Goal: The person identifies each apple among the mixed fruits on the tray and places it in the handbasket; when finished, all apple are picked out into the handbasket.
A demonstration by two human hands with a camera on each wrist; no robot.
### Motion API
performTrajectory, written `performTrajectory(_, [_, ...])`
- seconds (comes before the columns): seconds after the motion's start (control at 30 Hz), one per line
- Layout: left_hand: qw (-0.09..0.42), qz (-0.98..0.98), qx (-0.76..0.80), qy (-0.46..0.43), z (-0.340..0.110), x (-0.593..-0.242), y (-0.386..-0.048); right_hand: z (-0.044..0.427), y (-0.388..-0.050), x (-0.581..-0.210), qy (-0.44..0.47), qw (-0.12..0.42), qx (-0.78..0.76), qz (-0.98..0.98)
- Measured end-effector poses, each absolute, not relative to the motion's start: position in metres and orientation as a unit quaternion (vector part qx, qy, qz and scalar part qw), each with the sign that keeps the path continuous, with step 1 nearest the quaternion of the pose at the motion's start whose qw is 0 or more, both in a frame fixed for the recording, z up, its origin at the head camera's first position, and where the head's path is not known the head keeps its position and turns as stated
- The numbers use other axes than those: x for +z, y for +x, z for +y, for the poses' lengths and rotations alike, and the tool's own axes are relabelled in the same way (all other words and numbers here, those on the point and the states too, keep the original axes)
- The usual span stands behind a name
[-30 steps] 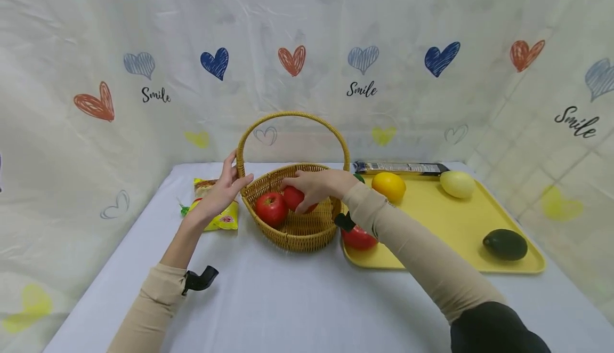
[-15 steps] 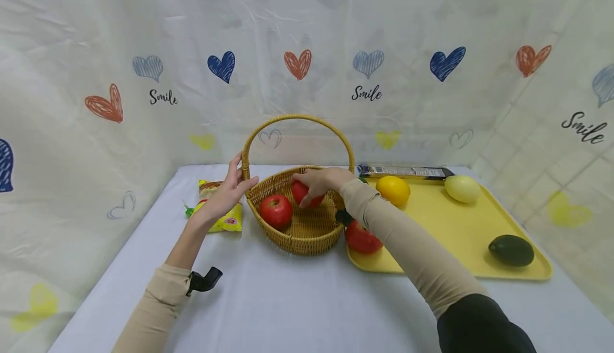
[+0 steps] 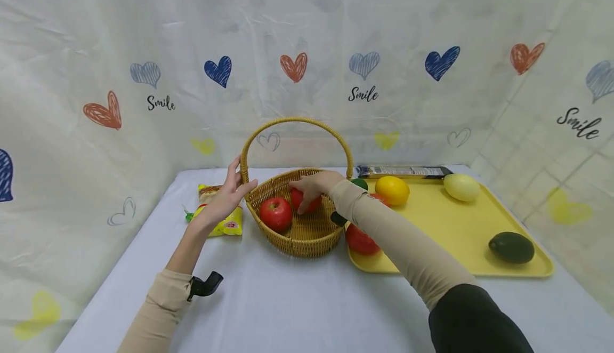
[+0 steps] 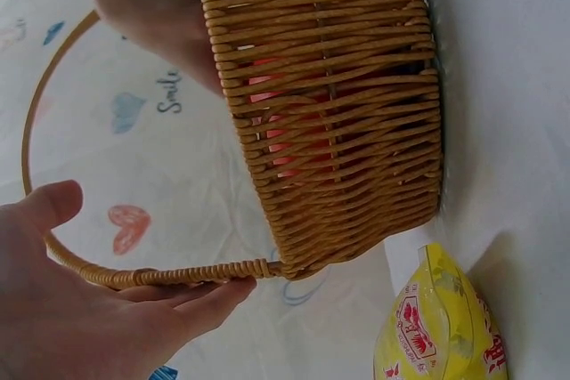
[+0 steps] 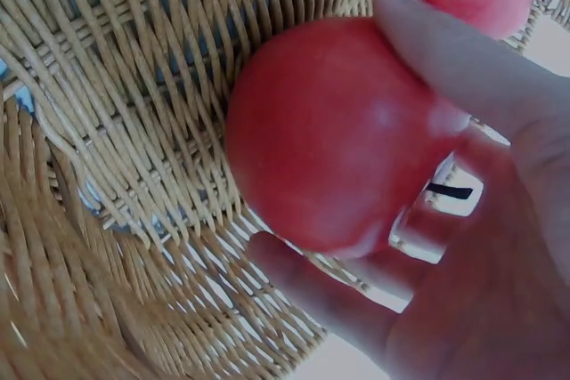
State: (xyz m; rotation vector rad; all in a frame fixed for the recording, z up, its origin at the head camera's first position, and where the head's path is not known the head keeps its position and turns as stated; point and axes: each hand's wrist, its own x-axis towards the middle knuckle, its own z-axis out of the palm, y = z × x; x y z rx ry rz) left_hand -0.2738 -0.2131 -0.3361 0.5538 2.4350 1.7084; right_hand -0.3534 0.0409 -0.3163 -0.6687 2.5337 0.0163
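A wicker basket with a tall arched handle holds two red apples. My left hand is at the handle's left base; in the left wrist view its fingers lie nearly straight along the handle, the thumb apart. Reaching inside, my right hand grips the right-hand apple, partly hiding it. The right wrist view shows thumb and fingers spread round this apple, which lies against the wicker. The other apple sits at the basket's left side.
Right of the basket, a yellow tray carries an orange fruit, a pale yellow one, a dark green one and red produce partly under my right sleeve. A long packet lies behind. Yellow packets lie left.
The gripped apple and my right hand have shifted right inside the basket, away from the other apple. My left hand keeps its place at the handle. The head view has shifted slightly.
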Motion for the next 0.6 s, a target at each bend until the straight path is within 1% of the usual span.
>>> performTrajectory(0.23, [0.06,0.803,0.566,0.177,-0.2137,-0.3352,-0.2738,0.0345,-0.3499,-0.3147,-0.301,0.242,0.001,0.922])
performTrajectory(0.47, [0.058,0.803,0.566,0.179,-0.2136,-0.3345,-0.2739,0.0351,-0.3475,-0.31,-0.277,0.259,0.023,0.925])
performTrajectory(0.6, [0.061,0.804,0.564,0.176,-0.2133,-0.335,-0.2734,0.0382,-0.3472,-0.3109,-0.287,0.248,0.03,0.925])
